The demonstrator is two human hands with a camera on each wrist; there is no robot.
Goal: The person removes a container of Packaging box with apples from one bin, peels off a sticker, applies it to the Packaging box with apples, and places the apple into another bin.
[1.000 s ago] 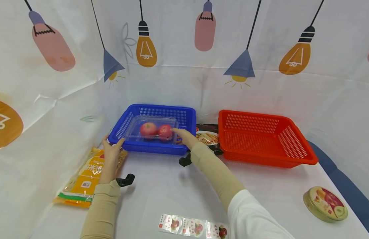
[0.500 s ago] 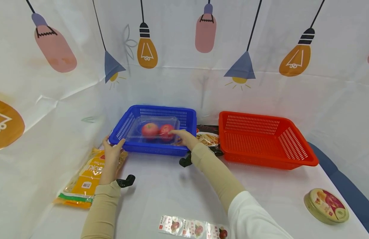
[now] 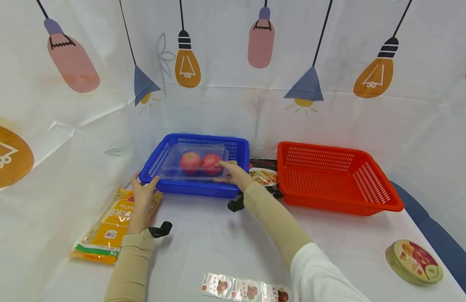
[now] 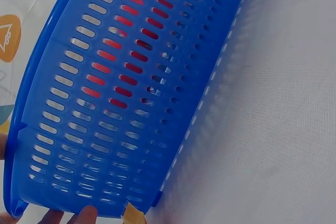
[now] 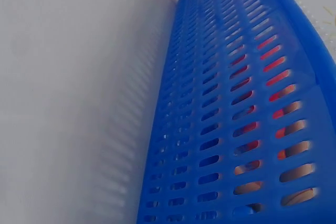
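A blue plastic basket [image 3: 203,188] stands at the back left of the table. Its front left corner is held by my left hand [image 3: 143,193], with the thumb on the rim; in the left wrist view fingertips [image 4: 84,215] show at that corner. Inside the basket, a clear plastic box [image 3: 172,165] contains two red apples [image 3: 190,162]. My right hand [image 3: 234,174] reaches over the basket's front right part and grips the box's right end, thumb and fingers spread along its edge. In the right wrist view the basket's slotted wall [image 5: 226,98] partly hides that hand.
An empty red basket [image 3: 331,180] stands at the right. Between the baskets lies a dark food packet [image 3: 264,174]. A yellow bag [image 3: 110,226] lies under my left forearm. Near the front are a strip of apple labels [image 3: 244,288] and a round tin [image 3: 415,262].
The box with the apples has risen slightly within the basket at my right hand. My left hand stays on the basket's corner. The head view has shifted a little.
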